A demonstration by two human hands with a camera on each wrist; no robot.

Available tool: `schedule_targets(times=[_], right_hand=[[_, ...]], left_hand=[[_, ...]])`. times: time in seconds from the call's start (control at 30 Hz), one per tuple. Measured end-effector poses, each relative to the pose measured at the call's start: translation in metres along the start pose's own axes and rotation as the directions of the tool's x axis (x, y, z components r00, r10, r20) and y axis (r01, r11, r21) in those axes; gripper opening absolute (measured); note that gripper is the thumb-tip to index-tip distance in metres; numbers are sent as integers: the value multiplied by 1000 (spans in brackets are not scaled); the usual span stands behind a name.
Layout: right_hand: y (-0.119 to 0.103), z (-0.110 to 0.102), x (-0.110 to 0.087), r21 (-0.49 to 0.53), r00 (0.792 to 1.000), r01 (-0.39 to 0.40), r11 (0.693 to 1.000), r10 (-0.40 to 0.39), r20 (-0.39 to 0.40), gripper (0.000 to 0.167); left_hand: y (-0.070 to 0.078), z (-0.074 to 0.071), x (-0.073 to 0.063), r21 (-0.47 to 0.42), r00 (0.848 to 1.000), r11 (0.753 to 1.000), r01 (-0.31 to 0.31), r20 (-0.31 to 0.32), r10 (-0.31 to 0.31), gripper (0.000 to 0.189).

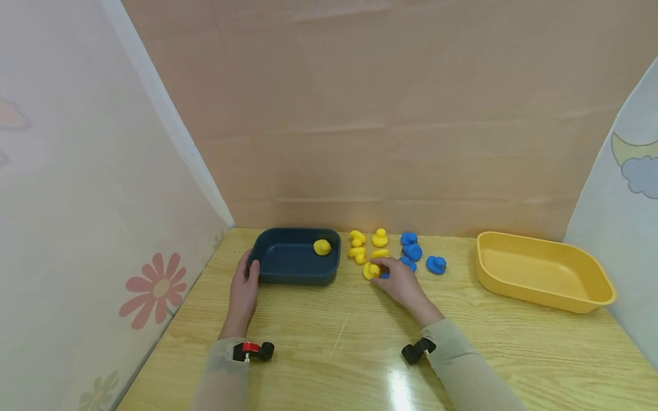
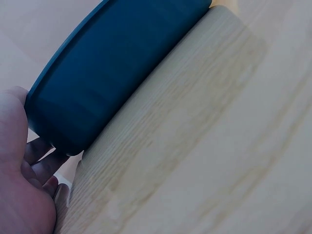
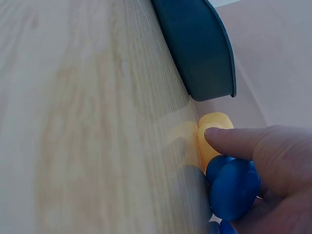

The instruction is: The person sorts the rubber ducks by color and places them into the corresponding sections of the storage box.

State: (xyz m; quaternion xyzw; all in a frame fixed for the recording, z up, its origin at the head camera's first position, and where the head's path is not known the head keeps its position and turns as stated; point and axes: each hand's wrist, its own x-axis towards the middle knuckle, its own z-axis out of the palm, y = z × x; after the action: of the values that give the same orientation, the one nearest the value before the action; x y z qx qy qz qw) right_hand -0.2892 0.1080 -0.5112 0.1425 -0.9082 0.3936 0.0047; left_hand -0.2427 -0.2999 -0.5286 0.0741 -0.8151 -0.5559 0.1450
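My left hand (image 1: 245,291) grips the left end of a dark blue tub (image 1: 288,260), thumb at the rim and fingers around the outer wall (image 2: 97,73). Inside the tub, toward its right end, sits one yellow rubber duck (image 1: 322,247). To the right of the tub, my right hand (image 1: 406,283) pinches another yellow rubber duck (image 1: 367,271) between thumb and fingers, at the near edge of the group. In the right wrist view the thumb lies against this duck (image 3: 213,122), and a blue duck (image 3: 234,190) sits close under the palm.
Several more yellow ducks (image 1: 380,238) stand behind the right hand, with several blue ducks (image 1: 412,252) beside them and one blue duck (image 1: 436,264) apart to the right. A yellow tub (image 1: 545,271) stands at the far right. Walls border the wooden table (image 1: 329,342).
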Motion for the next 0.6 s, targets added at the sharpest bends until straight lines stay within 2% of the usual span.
schedule_targets(times=[0.3,0.6], right_hand=[[-4,0,0,-28,1000,-3,1000,2,-10,43],[-8,1,1,-33,1000,2,999,-3,-31,48]], left_hand=[[-1,1,0,9,1000,1000,-2,-11,2,64],[-1,0,0,2,1000,1000,-1,-4,1,64]])
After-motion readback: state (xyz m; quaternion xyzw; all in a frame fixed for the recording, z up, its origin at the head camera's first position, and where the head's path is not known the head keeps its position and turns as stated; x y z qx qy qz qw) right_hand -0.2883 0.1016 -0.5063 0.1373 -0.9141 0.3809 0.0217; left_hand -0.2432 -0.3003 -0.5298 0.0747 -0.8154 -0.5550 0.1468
